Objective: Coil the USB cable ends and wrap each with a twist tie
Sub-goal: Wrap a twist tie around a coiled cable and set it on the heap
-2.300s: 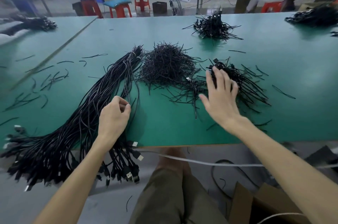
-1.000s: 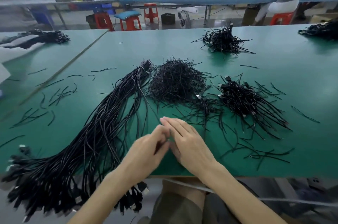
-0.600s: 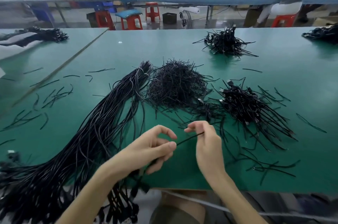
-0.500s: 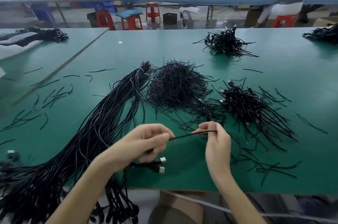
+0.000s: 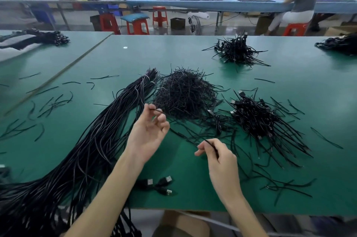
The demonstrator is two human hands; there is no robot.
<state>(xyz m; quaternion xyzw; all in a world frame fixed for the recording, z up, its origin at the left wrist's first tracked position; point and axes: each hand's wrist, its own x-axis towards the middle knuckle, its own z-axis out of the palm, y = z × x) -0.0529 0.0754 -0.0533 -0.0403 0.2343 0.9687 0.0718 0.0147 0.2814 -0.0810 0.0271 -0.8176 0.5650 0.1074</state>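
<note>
A: Head view: what did the hands hold?
B: The left hand (image 5: 148, 132) pinched a thin black USB cable (image 5: 156, 110) in a thumb-and-forefinger grip. The right hand (image 5: 220, 161) pinched a strand too, probably the same cable.
A: Where were the plugs (image 5: 154, 183)?
B: On the green table (image 5: 173, 53), near its front edge, beside the cable bundle (image 5: 87, 149).

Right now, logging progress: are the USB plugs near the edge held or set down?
Set down: USB plugs lie on the table, nothing gripping them.
</note>
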